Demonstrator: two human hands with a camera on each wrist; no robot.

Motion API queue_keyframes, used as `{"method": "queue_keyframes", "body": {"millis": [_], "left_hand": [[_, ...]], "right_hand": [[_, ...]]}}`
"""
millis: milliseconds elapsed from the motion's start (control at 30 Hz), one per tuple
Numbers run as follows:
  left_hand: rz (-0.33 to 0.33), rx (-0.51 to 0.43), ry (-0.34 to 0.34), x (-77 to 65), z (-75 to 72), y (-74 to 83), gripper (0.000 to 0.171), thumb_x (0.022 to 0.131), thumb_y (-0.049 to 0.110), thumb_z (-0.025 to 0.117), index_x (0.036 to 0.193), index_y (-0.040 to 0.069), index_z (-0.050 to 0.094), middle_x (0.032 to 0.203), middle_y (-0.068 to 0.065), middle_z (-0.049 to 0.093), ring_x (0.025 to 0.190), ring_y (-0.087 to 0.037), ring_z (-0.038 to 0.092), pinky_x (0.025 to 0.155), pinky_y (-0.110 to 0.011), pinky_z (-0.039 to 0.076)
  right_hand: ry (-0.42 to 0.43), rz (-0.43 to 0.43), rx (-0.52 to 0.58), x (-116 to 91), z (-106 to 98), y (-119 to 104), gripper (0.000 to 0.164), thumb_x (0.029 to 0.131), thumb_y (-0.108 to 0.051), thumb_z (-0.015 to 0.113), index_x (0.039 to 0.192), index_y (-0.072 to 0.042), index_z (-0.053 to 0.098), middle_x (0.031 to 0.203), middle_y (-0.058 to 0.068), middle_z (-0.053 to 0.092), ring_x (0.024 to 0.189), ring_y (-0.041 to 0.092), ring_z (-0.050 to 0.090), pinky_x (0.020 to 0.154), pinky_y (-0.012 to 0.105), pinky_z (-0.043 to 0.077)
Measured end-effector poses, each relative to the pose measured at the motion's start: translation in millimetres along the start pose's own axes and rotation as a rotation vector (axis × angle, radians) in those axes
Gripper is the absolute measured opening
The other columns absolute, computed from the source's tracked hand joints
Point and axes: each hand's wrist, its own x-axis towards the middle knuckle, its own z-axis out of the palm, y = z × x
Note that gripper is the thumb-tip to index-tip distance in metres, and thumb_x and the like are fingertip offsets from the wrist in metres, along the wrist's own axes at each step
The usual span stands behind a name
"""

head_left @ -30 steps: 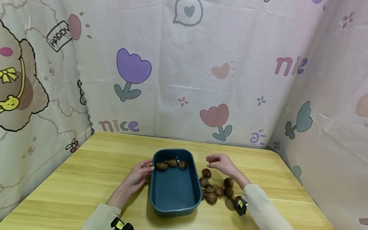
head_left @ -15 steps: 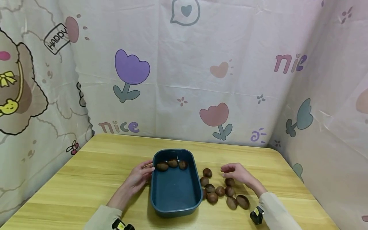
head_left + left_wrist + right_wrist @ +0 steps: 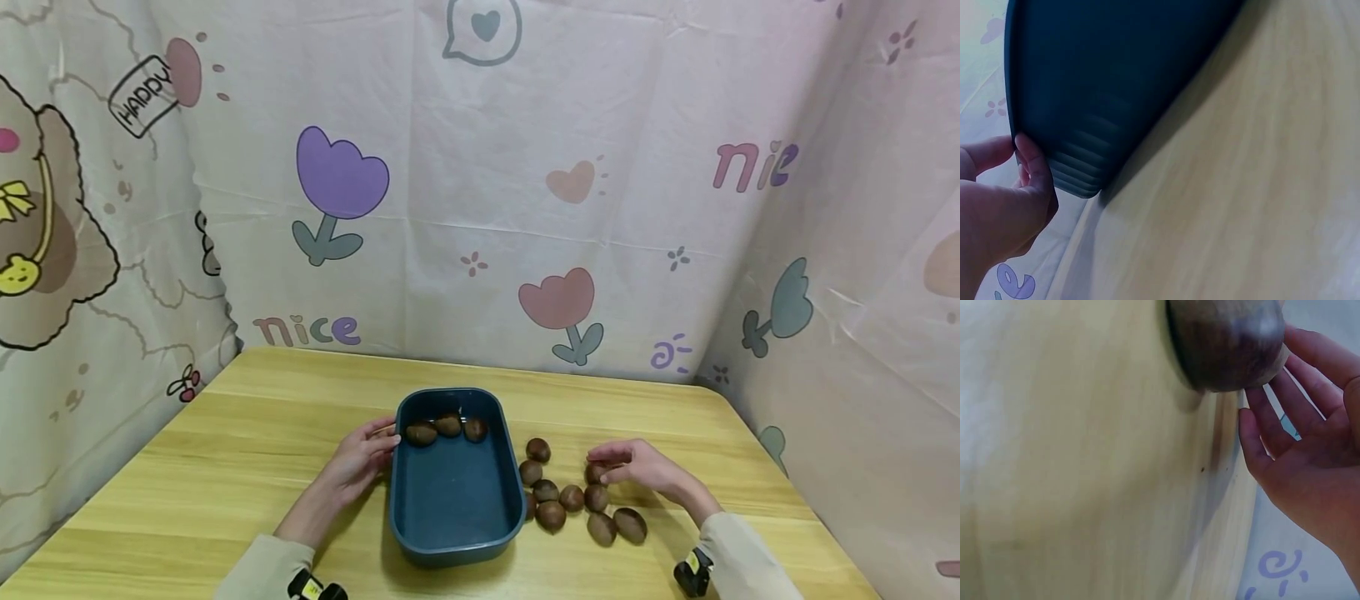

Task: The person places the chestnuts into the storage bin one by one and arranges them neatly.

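A dark teal plastic box (image 3: 459,500) stands on the table, with three chestnuts (image 3: 448,426) at its far end. My left hand (image 3: 356,464) pinches its left rim between thumb and fingers, as the left wrist view also shows for the box (image 3: 1110,75) and the hand (image 3: 1007,200). To the right of the box, several loose chestnuts (image 3: 551,516) lie on the wood. Over the farthest right one, a chestnut (image 3: 1229,344), my right hand (image 3: 648,468) has its thumb and loosely bent fingers spread around it. In the right wrist view the fingertips of this hand (image 3: 1316,444) reach its edge.
The light wooden table (image 3: 247,433) ends at a patterned cloth (image 3: 465,208) that hangs behind it and along both sides. Two chestnuts (image 3: 630,526) lie nearest the front right, close to the right sleeve (image 3: 746,554).
My right hand has moved right and nearer, from beside the box's far right side to the chestnut at the right of the group. My left hand stays on the rim.
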Motion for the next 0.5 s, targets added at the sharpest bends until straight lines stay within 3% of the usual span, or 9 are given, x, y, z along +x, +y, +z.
{"method": "queue_keyframes", "body": {"millis": [300,500], "left_hand": [[-0.018,-0.004,-0.001,-0.4,-2.9,1.2,0.047,0.096,-0.002,0.05,0.138,-0.011,0.032,0.109,-0.01,0.055,0.09,-0.014,0.057,0.077,-0.023,0.048],[-0.013,-0.004,-0.018,-1.3,-1.8,2.4,0.049,0.096,-0.001,0.051,0.139,-0.012,0.031,0.112,-0.012,0.055,0.093,-0.015,0.057,0.079,-0.024,0.048]], "right_hand": [[0.004,-0.008,-0.051,-2.0,0.9,5.6,0.048,0.079,-0.002,0.072,0.124,0.008,0.059,0.121,0.02,0.062,0.111,0.027,0.058,0.087,0.023,0.046],[0.029,0.018,-0.109,-2.7,1.1,3.7,0.047,0.078,-0.004,0.075,0.121,0.007,0.062,0.117,0.019,0.064,0.109,0.032,0.058,0.092,0.038,0.046]]}}
